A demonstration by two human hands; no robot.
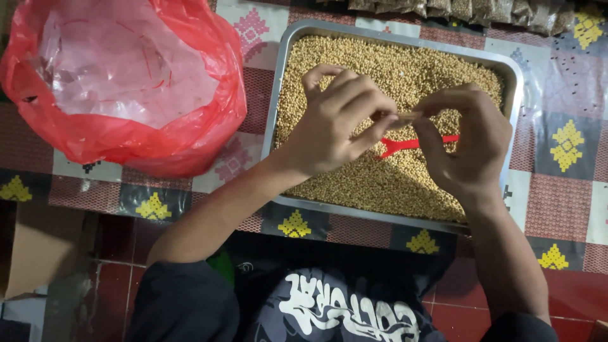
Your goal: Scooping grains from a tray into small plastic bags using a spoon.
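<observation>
Dark shirt (329,304) with pale lettering fills the 6 o'clock edge, closest to the lens, with red floor tiles (126,237) beside it. Both forearms reach up from there over a patterned tablecloth (557,152) to a metal tray (278,95) heaped with small tan seeds (380,63).

Left hand (329,126) hovers over the tray's middle, fingers curled in, thumb and forefinger pinched on one end of a small clear packet (405,118). Right hand (472,145), just at 3 o'clock of the left, is curled likewise and pinches the packet's other end, so the packet sits between the two sets of fingertips, above the seeds. What the packet contains I cannot tell.

Beneath the hands, a red scoop (399,147) lies on the seeds, its handle pointing toward 3 o'clock and partly hidden by the right hand.

At 10 o'clock, well apart from the tray, a red plastic bag (126,139) stands open. Along 12 to 1 o'clock, a row of filled packets (481,9) lines the far edge.
</observation>
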